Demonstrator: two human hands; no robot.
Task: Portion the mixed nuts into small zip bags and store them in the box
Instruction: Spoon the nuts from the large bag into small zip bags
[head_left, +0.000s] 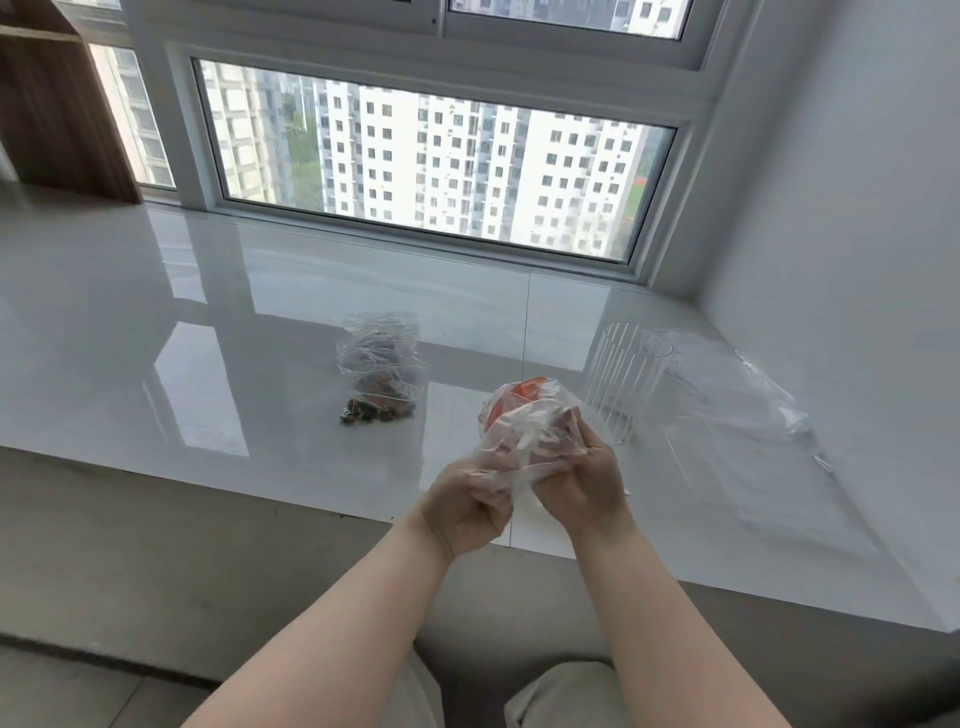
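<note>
Bright window (431, 161) daylight, glossy sill (208, 332) glare, wide-angle edge warp

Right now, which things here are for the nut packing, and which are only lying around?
For the job:
- bag of nuts on the sill
- small plastic bag, held by left hand and right hand
- clear box

Lying about:
- flat clear plastic
- wooden shelf

Both forearms stretched forward, bare, wrists close together; left hand (470, 501) curled, pinching the bag (524, 421) at its lower edge; right hand (582, 478) gripping it, fingers (569, 423) pushed up into the plastic.
</note>
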